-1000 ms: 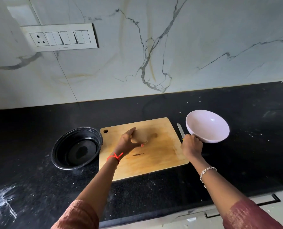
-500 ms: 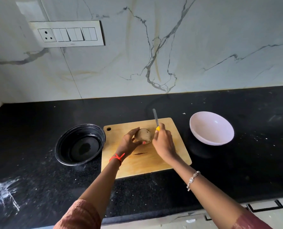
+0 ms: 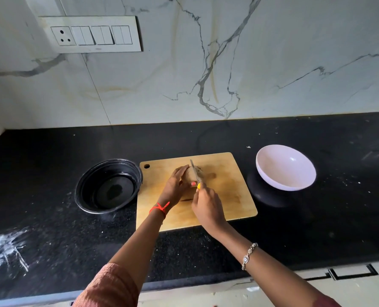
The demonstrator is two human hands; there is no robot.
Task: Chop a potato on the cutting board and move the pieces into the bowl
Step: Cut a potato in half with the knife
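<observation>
Potato (image 3: pixel 196 173) sits near the far edge of the cutting board (image 3: pixel 226 196), pinned by the left hand (image 3: pixel 175 187); the right hand (image 3: pixel 207 207) is closed on the knife (image 3: pixel 195 171), blade across it. Best to curl the fingertips back, press straight down; the white bowl (image 3: pixel 286 167) waits toward the worktop's right edge.

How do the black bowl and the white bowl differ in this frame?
The black bowl sits left of the cutting board, touching or nearly touching its edge; the white bowl sits right of it, clearly apart. The black bowl stands level with steep walls and a flat bottom; the white bowl is rounded and looks tilted toward the camera. The black bowl's bottom shows a dark patch, possibly wet; the white bowl looks clean. Neither holds any potato pieces.
</observation>
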